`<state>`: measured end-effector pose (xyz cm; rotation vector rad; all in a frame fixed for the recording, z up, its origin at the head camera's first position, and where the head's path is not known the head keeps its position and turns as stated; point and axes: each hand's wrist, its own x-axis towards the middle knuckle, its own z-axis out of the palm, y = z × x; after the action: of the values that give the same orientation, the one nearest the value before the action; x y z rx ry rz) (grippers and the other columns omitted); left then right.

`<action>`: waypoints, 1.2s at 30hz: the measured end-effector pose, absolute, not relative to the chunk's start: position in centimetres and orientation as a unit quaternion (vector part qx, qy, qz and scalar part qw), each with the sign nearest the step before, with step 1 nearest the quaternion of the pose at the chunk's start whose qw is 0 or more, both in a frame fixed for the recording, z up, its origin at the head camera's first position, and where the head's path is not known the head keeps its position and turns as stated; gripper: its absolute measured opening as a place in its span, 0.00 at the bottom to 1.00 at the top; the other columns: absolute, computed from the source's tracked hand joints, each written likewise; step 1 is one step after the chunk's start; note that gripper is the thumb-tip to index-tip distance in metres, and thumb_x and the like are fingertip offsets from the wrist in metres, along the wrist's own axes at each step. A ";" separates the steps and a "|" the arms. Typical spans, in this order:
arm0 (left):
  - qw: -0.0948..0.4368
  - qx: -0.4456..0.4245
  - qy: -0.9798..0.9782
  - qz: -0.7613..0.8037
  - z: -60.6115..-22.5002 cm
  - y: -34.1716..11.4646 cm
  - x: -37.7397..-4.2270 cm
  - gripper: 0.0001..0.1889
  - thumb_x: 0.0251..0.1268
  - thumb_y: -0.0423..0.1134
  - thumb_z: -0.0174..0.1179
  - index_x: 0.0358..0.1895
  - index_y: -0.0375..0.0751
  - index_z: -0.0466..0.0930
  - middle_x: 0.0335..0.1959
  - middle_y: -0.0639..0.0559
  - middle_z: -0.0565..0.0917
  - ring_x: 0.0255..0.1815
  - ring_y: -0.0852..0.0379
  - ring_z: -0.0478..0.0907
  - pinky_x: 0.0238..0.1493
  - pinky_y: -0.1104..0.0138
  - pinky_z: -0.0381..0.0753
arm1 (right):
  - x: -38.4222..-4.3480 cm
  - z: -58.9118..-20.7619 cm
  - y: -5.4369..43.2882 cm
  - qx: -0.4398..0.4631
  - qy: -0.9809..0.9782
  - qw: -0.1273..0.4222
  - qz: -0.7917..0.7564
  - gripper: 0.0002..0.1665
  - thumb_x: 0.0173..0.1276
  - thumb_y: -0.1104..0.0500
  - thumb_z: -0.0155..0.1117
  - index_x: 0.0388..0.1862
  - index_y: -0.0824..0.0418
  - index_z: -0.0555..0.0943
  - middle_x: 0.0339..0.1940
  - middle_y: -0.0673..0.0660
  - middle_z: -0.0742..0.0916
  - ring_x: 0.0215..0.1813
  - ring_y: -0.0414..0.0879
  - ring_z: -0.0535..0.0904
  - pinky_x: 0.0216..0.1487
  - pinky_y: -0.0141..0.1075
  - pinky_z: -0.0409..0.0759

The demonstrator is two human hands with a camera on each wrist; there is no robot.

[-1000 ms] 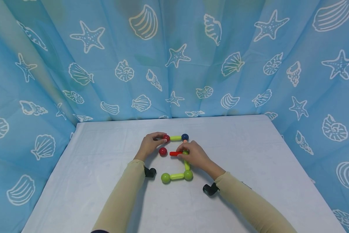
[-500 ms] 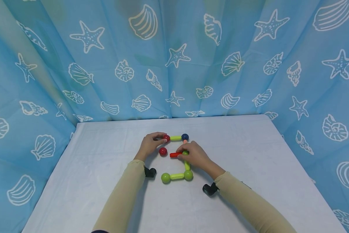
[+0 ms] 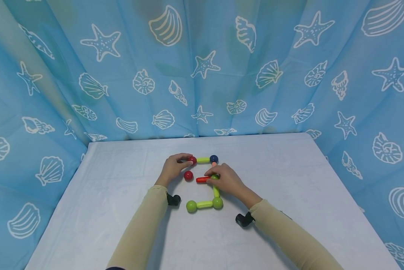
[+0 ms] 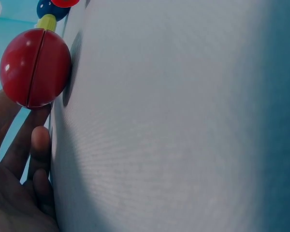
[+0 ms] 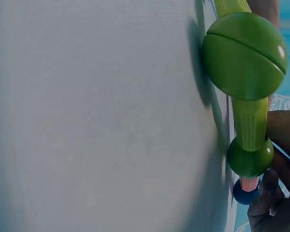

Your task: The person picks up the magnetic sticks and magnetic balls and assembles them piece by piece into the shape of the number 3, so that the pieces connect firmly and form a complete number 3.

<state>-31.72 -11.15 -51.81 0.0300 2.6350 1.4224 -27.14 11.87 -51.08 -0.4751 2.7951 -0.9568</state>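
My left hand (image 3: pixel 173 168) pinches a red ball (image 3: pixel 192 160) at the far left end of a construction of balls and rods. From that ball a yellow-green rod (image 3: pixel 203 159) runs to a blue ball (image 3: pixel 214 159). Fingertips touch the red ball in the left wrist view. With thumb and fingers, my right hand (image 3: pixel 228 180) pinches the right end of a red rod (image 3: pixel 202 180) beside the middle green ball (image 3: pixel 214 176), which it partly hides. A pink rod (image 5: pixel 249 183) joins this ball to the blue one. Another red ball (image 3: pixel 188 176) lies loose, apart from the red rod.
Nearer my body, a yellow-green rod (image 3: pixel 217 191) leads to a green corner ball (image 3: pixel 217 203). Another such rod (image 3: pixel 205 204) joins it to a left green ball (image 3: pixel 191 206). The white table (image 3: pixel 289 180) meets a blue shell-patterned curtain (image 3: pixel 174 67). Dark wrist cameras hang under both sleeves.
The free end of the red rod has shifted slightly toward my body, and the rod has turned a little. My left hand and the rest of the construction stay essentially where they were.
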 end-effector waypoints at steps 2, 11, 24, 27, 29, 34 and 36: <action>0.073 0.009 0.878 0.473 -51.8 -11.1 -31.7 0.19 0.67 0.45 0.69 0.61 0.54 0.84 0.59 0.52 0.84 0.62 0.48 0.76 0.65 0.51 0.74 | -27.1 -51.0 12.0 -0.157 0.931 0.074 -0.321 0.13 0.66 0.54 0.75 0.49 0.46 0.89 0.42 0.42 0.84 0.46 0.44 0.73 0.49 0.40 0.76; 0.074 0.010 0.879 0.472 -52.0 -11.2 -31.9 0.19 0.68 0.46 0.69 0.61 0.54 0.84 0.59 0.51 0.84 0.62 0.48 0.76 0.64 0.51 0.74 | -26.6 -50.9 13.0 -0.161 0.926 0.055 -0.336 0.12 0.67 0.56 0.74 0.49 0.47 0.88 0.44 0.45 0.83 0.42 0.43 0.75 0.44 0.37 0.77; 0.076 0.008 0.876 0.476 -51.9 -11.0 -31.8 0.20 0.67 0.45 0.69 0.61 0.54 0.84 0.59 0.51 0.83 0.62 0.48 0.75 0.64 0.52 0.74 | -26.5 -51.2 14.6 -0.156 0.914 0.074 -0.368 0.14 0.69 0.55 0.72 0.53 0.50 0.86 0.45 0.46 0.84 0.45 0.42 0.79 0.51 0.38 0.80; 0.077 0.008 0.874 0.479 -51.9 -11.0 -31.8 0.19 0.67 0.45 0.69 0.61 0.54 0.84 0.59 0.51 0.83 0.62 0.48 0.75 0.64 0.51 0.74 | -26.5 -51.3 14.9 -0.152 0.909 0.081 -0.379 0.15 0.69 0.55 0.71 0.54 0.49 0.86 0.46 0.46 0.85 0.46 0.42 0.79 0.52 0.38 0.80; 0.077 0.008 0.873 0.481 -51.9 -10.9 -31.8 0.19 0.67 0.45 0.69 0.61 0.54 0.84 0.59 0.51 0.83 0.62 0.48 0.75 0.65 0.51 0.74 | -26.5 -51.4 15.0 -0.149 0.908 0.084 -0.383 0.15 0.69 0.55 0.71 0.54 0.49 0.86 0.47 0.46 0.85 0.46 0.42 0.79 0.52 0.38 0.80; 0.073 0.008 0.875 0.479 -52.2 -11.1 -31.8 0.21 0.67 0.46 0.69 0.62 0.55 0.83 0.60 0.51 0.82 0.63 0.48 0.75 0.64 0.52 0.75 | -26.6 -51.7 15.0 -0.142 0.904 0.087 -0.393 0.15 0.69 0.56 0.71 0.54 0.50 0.85 0.47 0.46 0.85 0.46 0.42 0.79 0.51 0.38 0.79; 0.073 0.009 0.876 0.476 -52.4 -11.2 -31.7 0.22 0.67 0.46 0.69 0.63 0.55 0.82 0.61 0.51 0.82 0.63 0.48 0.75 0.64 0.52 0.75 | -26.7 -51.9 14.9 -0.139 0.903 0.088 -0.398 0.15 0.69 0.56 0.71 0.54 0.50 0.85 0.48 0.46 0.85 0.46 0.42 0.79 0.51 0.38 0.79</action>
<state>-31.74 -11.23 -52.36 0.0265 2.6320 1.4302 -26.66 14.93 -51.94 -0.4126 2.6878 -1.1841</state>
